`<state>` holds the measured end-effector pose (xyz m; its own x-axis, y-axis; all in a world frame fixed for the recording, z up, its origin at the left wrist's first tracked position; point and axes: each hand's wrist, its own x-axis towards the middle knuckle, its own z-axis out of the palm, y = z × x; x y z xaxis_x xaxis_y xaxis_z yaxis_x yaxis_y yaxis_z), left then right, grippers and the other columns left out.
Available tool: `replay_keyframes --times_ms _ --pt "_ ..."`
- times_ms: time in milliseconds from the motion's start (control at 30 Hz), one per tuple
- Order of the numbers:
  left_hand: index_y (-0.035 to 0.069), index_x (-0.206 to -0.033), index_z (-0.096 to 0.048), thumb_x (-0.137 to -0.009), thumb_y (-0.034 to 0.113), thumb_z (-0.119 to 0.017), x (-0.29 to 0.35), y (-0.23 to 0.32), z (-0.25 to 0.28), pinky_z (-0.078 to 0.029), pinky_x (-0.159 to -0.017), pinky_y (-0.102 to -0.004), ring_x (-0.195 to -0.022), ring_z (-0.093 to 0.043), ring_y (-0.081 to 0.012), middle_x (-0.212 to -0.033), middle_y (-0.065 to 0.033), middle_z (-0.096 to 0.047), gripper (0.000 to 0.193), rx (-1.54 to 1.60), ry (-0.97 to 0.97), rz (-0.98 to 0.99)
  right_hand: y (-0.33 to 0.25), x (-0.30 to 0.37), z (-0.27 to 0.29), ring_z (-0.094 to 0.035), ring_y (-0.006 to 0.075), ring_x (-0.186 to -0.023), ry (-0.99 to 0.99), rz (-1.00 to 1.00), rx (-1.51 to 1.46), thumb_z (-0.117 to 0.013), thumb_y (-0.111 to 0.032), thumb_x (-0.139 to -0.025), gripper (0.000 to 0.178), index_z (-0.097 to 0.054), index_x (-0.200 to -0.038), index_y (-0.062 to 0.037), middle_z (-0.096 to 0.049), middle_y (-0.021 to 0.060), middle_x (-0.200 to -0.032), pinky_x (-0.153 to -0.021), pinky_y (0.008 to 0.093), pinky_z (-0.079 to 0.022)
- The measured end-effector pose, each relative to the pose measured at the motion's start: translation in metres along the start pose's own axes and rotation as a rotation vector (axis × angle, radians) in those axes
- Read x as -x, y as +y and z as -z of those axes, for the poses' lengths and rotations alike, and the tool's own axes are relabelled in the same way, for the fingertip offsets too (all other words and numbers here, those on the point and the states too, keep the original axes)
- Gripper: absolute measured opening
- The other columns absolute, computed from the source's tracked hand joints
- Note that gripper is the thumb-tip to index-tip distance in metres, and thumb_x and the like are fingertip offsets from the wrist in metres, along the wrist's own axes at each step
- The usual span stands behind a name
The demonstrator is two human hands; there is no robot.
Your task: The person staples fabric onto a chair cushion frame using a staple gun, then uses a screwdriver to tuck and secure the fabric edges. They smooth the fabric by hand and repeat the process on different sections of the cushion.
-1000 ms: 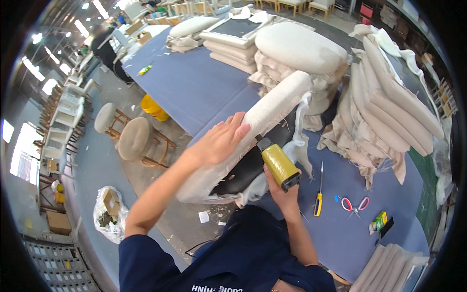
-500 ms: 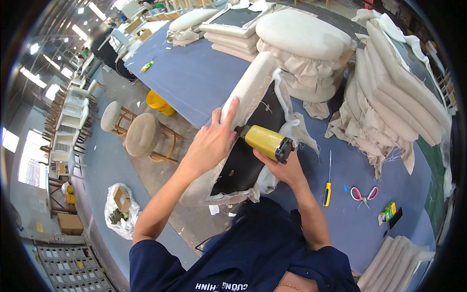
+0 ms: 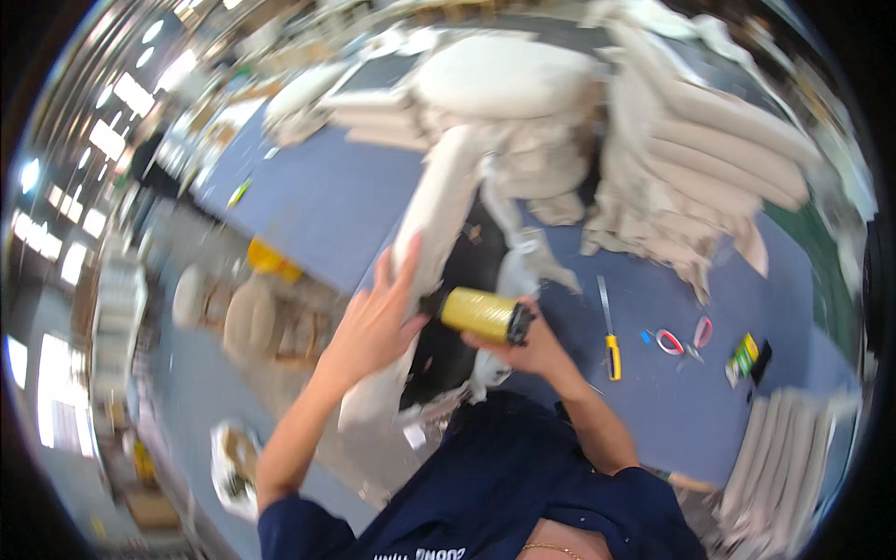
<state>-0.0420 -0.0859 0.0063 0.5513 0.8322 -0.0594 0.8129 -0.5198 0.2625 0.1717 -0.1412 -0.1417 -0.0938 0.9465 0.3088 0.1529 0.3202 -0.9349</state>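
My right hand (image 3: 528, 349) is wrapped round a yellow staple gun (image 3: 474, 313) with a black end cap. Its nose meets the inner edge of a padded beige seat cushion (image 3: 446, 191), close to my left fingertips. The cushion stands tilted in front of me, its black underside (image 3: 441, 366) turned towards the tool, with frayed fabric along the edge. Stretched fingers of my left hand (image 3: 366, 329) lie against the cushion's beige side and hold nothing. White wadding (image 3: 511, 257) hangs loose along the cushion's right side.
On the blue table (image 3: 644, 420) to the right lie a yellow-handled screwdriver (image 3: 612, 350), red-handled scissors (image 3: 669, 343) and a small green-yellow box (image 3: 744, 358). Stacked beige cushions (image 3: 709, 140) stand behind. Round stools (image 3: 252, 317) and a white bag (image 3: 229, 467) are at the left.
The whole view has shifted and blurred as my head turned. Both hands, the staple gun and the cushion keep nearly the same position relative to each other.
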Motion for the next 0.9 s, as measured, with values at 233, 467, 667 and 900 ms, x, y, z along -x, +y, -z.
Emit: replay_keyframes --times_ms 233,467,667,900 --pt "0.013 -0.162 -0.023 -0.079 0.007 -0.077 0.009 0.03 0.019 -0.05 -0.094 -0.0507 -0.127 -0.051 -0.0526 -0.159 -0.0292 -0.032 0.099 0.01 -0.052 -0.17 0.035 0.082 0.048 -0.069 0.0309 -0.094 0.149 -0.402 0.246 -0.085 -0.043 -0.077 0.045 -0.074 -0.107 -0.011 -0.073 0.0113 -0.099 -0.082 0.0462 -0.052" --pt "-0.003 -0.151 -0.04 -0.09 0.009 -0.071 -0.042 0.02 0.03 -0.038 -0.114 -0.0452 -0.138 -0.05 -0.0328 -0.153 -0.0206 -0.048 0.07 -0.193 0.404 -0.664 0.098 0.248 0.068 -0.069 0.0397 -0.088 0.711 -0.834 0.759 -0.084 -0.04 -0.075 0.045 -0.075 -0.102 -0.0055 -0.072 0.0178 -0.086 -0.076 0.0517 -0.054" --pt "-0.003 -0.152 -0.037 -0.091 0.01 -0.07 -0.056 -0.002 0.017 -0.039 -0.114 -0.045 -0.138 -0.05 -0.0325 -0.152 -0.0213 -0.047 0.07 -0.069 0.515 -0.598 0.079 0.282 0.066 -0.066 0.0419 -0.103 0.794 -1.131 0.481 -0.085 -0.042 -0.073 0.054 -0.073 -0.112 -0.0062 -0.069 0.0222 -0.102 -0.089 0.0514 -0.053" --pt "-0.003 -0.153 -0.033 -0.093 0.01 -0.068 -0.086 -0.013 -0.115 -0.039 -0.113 -0.0448 -0.137 -0.049 -0.0321 -0.151 -0.022 -0.046 0.071 0.26 0.223 -0.377 0.097 0.289 0.022 -0.069 0.0413 -0.096 0.904 -1.038 0.477 -0.082 -0.044 -0.073 0.052 -0.077 -0.11 -0.0068 -0.073 0.0216 -0.097 -0.087 0.0485 -0.055"
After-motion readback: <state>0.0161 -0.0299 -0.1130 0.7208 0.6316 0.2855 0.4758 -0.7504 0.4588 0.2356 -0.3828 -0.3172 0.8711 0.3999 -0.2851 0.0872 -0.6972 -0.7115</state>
